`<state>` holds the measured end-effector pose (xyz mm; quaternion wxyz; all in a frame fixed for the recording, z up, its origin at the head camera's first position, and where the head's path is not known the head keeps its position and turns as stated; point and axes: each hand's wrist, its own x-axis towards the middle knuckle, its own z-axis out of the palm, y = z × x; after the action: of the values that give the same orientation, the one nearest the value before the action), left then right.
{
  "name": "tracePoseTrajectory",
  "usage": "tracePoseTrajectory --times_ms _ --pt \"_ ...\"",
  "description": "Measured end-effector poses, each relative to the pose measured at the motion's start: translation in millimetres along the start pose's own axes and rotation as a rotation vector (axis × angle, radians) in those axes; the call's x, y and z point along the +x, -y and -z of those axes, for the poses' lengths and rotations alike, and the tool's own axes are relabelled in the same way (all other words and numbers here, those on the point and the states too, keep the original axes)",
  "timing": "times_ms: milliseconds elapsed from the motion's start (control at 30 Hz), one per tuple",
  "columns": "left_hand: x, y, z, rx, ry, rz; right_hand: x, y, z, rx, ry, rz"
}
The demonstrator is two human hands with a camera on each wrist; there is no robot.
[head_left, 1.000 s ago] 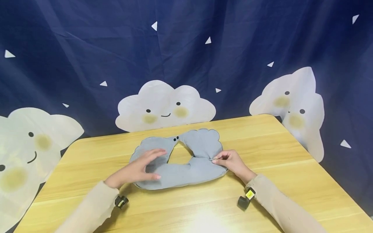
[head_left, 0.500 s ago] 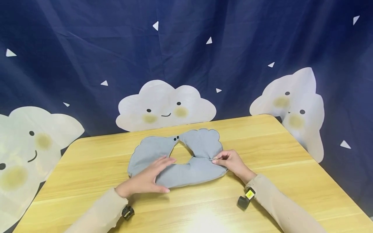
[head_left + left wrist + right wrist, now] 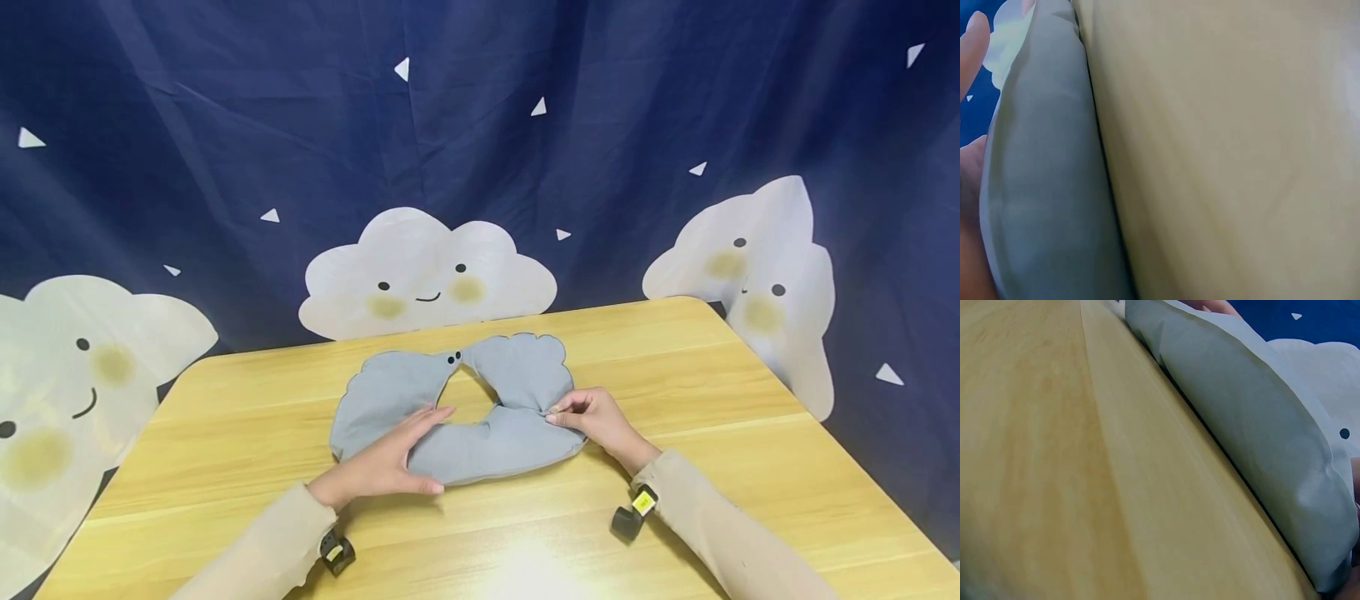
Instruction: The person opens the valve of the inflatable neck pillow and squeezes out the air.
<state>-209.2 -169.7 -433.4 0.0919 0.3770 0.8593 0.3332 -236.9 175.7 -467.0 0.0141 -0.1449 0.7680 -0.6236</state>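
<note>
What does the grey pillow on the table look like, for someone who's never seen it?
Start at the yellow wooden table in front of the dark blue cloud curtain. Mid-table lies the pillow, between both hands. It is the only fabric thing there: a soft grey ring, open in the middle, with scalloped edges and two small black dots at its far side.

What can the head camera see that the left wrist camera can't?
Only the head view shows the whole grey pillow, both hands, left hand lying flat on it, right hand pinching its edge, and the cloud curtain. Only the left wrist view shows the pillow's side edge close up against the table. Both show the pillow and the wooden table.
</note>
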Motion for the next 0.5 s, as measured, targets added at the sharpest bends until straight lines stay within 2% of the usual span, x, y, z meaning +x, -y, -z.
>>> tracePoseTrajectory --times_ms 300,500 --pt "3.7 2.6 -5.5 -0.103 -0.012 0.012 0.3 0.6 0.1 -0.003 0.001 -0.006" --pt "2.8 3.2 -10.3 -0.148 -0.011 0.051 0.2 -0.1 -0.3 0.002 0.004 0.000"
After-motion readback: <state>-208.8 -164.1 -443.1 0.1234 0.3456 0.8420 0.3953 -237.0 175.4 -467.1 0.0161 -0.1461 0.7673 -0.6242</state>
